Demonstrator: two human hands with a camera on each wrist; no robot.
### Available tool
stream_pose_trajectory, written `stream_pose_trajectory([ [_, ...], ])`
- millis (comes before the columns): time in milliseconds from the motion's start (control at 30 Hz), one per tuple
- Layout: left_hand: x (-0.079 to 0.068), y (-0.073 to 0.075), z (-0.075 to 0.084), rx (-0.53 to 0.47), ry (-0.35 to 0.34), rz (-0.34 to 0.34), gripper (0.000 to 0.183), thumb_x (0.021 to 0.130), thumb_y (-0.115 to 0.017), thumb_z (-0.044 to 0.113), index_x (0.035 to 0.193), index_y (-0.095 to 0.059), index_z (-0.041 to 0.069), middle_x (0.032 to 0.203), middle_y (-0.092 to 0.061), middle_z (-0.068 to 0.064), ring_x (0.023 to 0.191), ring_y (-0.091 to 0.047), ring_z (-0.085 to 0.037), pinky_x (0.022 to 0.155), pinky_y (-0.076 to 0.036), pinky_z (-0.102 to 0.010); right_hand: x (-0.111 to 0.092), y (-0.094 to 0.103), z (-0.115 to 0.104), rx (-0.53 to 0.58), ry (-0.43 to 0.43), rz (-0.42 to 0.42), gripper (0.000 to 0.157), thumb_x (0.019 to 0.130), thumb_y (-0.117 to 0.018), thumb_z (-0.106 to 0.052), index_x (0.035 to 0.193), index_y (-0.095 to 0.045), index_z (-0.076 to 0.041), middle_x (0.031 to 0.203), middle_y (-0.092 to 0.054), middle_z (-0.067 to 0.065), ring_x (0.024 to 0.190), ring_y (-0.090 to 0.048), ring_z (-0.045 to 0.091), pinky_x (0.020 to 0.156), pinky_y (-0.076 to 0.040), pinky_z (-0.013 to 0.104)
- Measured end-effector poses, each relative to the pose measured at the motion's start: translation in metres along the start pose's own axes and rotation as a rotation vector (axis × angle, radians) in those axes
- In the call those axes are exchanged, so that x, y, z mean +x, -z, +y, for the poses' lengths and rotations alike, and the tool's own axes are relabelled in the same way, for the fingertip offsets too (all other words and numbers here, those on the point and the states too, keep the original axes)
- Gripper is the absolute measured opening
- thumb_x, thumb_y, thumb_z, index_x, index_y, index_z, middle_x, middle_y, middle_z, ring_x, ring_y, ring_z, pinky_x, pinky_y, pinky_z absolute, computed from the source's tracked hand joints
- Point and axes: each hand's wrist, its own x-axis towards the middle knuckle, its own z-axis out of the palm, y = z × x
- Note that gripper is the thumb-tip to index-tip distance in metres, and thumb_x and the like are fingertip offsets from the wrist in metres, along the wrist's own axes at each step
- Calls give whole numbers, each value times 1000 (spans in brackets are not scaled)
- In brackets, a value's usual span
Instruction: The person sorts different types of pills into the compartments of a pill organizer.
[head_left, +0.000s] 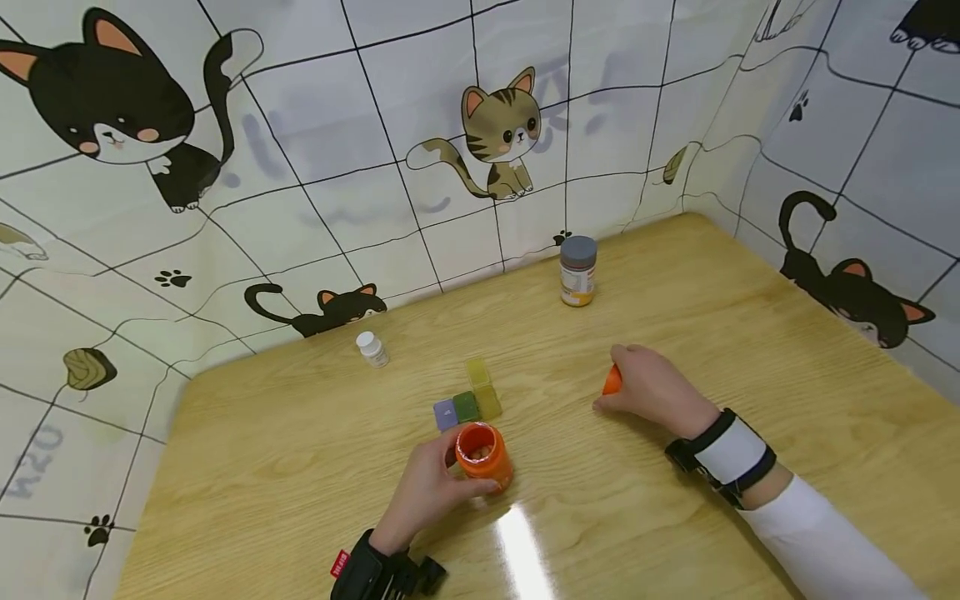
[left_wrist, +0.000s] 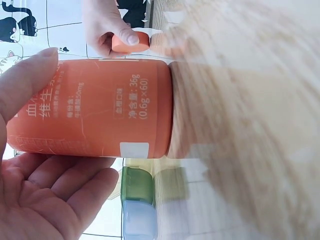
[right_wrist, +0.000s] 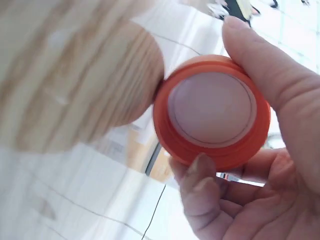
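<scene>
An orange pill bottle [head_left: 498,471] stands uncapped on the table, its mouth facing up with small tablets showing inside. My left hand [head_left: 429,486] grips it from the left, thumb on the near side and fingers behind. White print covers the bottle's side [left_wrist: 100,107] in the left wrist view. To the right, my right hand [head_left: 654,389] holds the orange cap [right_wrist: 212,110] on its edge at the tabletop, pinched between thumb and fingers. Its pale inner liner faces the right wrist camera. Just behind the bottle lies a pill organizer with purple, green [head_left: 466,406] and yellow compartments.
A small white bottle [head_left: 372,349] stands at the back left of the wooden table [head_left: 300,467]. Farther right, a grey-lidded jar [head_left: 578,271] stands near the back edge. A cat-print curtain [head_left: 420,167] rises behind the table and along its sides.
</scene>
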Motion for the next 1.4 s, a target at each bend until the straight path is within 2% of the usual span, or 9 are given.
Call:
stream_pose_trajectory([
  [100, -1, 0, -1, 3, -2, 3, 58, 68, -82, 23, 118, -56, 10, 109, -62, 2, 99, -56, -11, 88, -46, -34, 6, 1, -5, -54, 26, -30, 54, 66, -81, -33, 93, -55, 7, 72, -48, 7, 62, -45, 19, 52, -42, 30],
  [267, 0, 0, -2, 7, -4, 1, 58, 68, -82, 23, 119, -56, 10, 110, -62, 1, 100, -55, -11, 88, -46, -34, 13, 9, -11, -169, 105, -82, 33, 60, -81, -18, 68, -52, -3, 63, -45, 4, 58, -43, 19, 50, -39, 30],
  [467, -1, 1, -1, 9, -7, 7, 57, 69, -82, 23, 119, -56, 11, 109, -62, 2, 100, -55, -11, 88, -46, -34, 23, 6, -10, -76, 105, -184, 32, 61, -77, -19, 61, -47, -10, 58, -45, -1, 51, -40, 14, 46, -33, 25],
  [667, -6, 5, -1, 32, -4, 29, 57, 69, -82, 24, 118, -57, 11, 109, -62, 2, 100, -55, -11, 89, -45, -35, 29, -2, -10, -51, 86, -158, 39, 64, -80, -28, 60, -47, -8, 60, -43, 2, 53, -39, 16, 47, -31, 26],
  [833, -4, 6, -1, 11, -13, 21, 57, 68, -82, 23, 119, -57, 13, 109, -62, 4, 100, -55, -10, 90, -44, -34, 19, 6, -12, -59, 33, -75, 55, 70, -77, -42, 83, -56, 7, 77, -51, 15, 66, -48, 24, 57, -45, 34],
  [933, 0, 5, -1, -9, -27, -2, 57, 69, -82, 23, 120, -57, 14, 110, -62, 5, 101, -54, -9, 91, -43, -33, 5, 19, -23, 23, 42, 37, 61, 75, -74, -40, 101, -56, 12, 87, -55, 20, 72, -51, 26, 62, -47, 40],
  [1100, 1, 8, -4, 7, -22, -4, 56, 70, -81, 25, 120, -57, 15, 110, -62, 7, 102, -53, -7, 92, -42, -31, -8, 17, -69, 268, 280, 149, 52, 74, -77, -26, 111, -56, 5, 89, -56, 8, 74, -52, 18, 62, -48, 34],
  [1200, 3, 7, -3, 12, -30, -12, 55, 70, -81, 25, 118, -58, 14, 109, -62, 6, 101, -53, -7, 91, -42, -30, -13, 2, -93, 440, 364, 64, 61, 73, -78, -25, 120, -51, 2, 102, -56, 8, 90, -55, 20, 74, -51, 34],
  [1400, 0, 11, -2, 22, -32, -13, 54, 72, -80, 24, 120, -57, 13, 111, -62, 5, 103, -52, -7, 92, -42, -30, -8, -33, -123, 658, 346, -168, 77, 75, -77, -28, 133, -38, 5, 129, -46, 22, 116, -44, 32, 91, -44, 44],
])
